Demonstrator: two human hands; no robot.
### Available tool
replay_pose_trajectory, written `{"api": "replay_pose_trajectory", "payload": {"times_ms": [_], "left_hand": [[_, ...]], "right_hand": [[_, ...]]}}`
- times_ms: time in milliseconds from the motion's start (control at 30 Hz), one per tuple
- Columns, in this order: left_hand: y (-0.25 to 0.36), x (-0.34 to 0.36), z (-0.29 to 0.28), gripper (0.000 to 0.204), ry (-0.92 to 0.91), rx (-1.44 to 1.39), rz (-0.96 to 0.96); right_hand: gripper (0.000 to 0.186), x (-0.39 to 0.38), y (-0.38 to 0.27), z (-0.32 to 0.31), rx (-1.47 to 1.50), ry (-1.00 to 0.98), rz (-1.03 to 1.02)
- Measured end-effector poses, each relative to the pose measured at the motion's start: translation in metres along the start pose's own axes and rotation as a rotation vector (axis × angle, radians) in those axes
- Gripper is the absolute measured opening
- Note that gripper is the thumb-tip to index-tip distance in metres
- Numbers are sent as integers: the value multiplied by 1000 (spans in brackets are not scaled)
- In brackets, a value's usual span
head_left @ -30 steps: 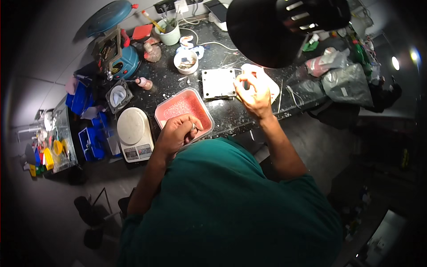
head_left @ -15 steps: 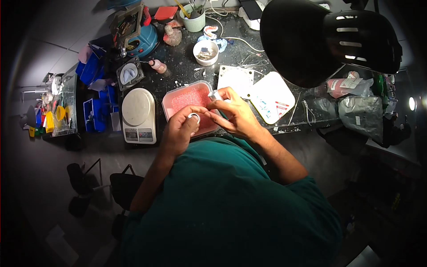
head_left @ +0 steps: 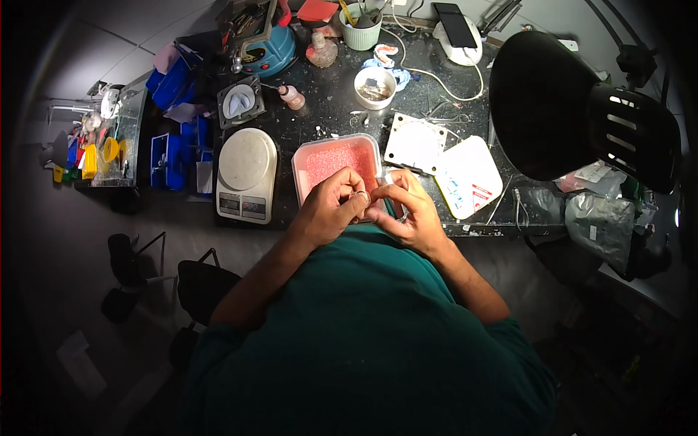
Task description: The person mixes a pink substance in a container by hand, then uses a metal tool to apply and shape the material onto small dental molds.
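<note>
Over a translucent plastic tub [head_left: 299, 174] of pink granules [head_left: 337, 161], both my hands are close together. My left hand [head_left: 331, 209] pinches a small whitish ring-shaped piece [head_left: 361, 195] between thumb and fingers. Close beside it, my right hand [head_left: 416, 214] is curled round a small pale grey, roughly cylindrical piece [head_left: 385, 177], partly hidden by the fingers. The fingertips of the two hands nearly meet, and whether the two pieces touch cannot be made out.
A kitchen scale [head_left: 246, 171] stands left of the tub. To the right lie a white square plate [head_left: 414, 144] and a white lid [head_left: 472, 174]. Behind are a white bowl [head_left: 375, 87] and a pink bottle [head_left: 291, 97]. A black lamp [head_left: 560, 109] hangs at the right.
My hands have come closer together, and the left has turned so its ring-shaped piece sits near the right fingertips. The whole view has shifted, with the bench appearing farther right.
</note>
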State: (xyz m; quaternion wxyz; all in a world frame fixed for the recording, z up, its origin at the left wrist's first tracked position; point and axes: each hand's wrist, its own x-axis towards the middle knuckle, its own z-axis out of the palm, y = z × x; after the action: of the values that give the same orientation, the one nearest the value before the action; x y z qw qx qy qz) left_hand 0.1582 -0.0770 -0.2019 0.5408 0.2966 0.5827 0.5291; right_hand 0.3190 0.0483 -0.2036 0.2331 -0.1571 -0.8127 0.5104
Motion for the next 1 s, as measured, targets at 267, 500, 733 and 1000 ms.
{"api": "replay_pose_trajectory", "payload": {"times_ms": [267,500,733,1000], "left_hand": [[18,18,-6,10,28,53,-33],[20,21,-4,13,26,-61,-29],[10,11,8,11,124,-35,119],[9,-4,13,13,192,119,280]], "right_hand": [[19,11,10,-1,-18,46,-6],[24,4,11,-6,-27,217,7],[31,0,-4,12,-25,106,127],[23,-8,1,25,538,0,378]]}}
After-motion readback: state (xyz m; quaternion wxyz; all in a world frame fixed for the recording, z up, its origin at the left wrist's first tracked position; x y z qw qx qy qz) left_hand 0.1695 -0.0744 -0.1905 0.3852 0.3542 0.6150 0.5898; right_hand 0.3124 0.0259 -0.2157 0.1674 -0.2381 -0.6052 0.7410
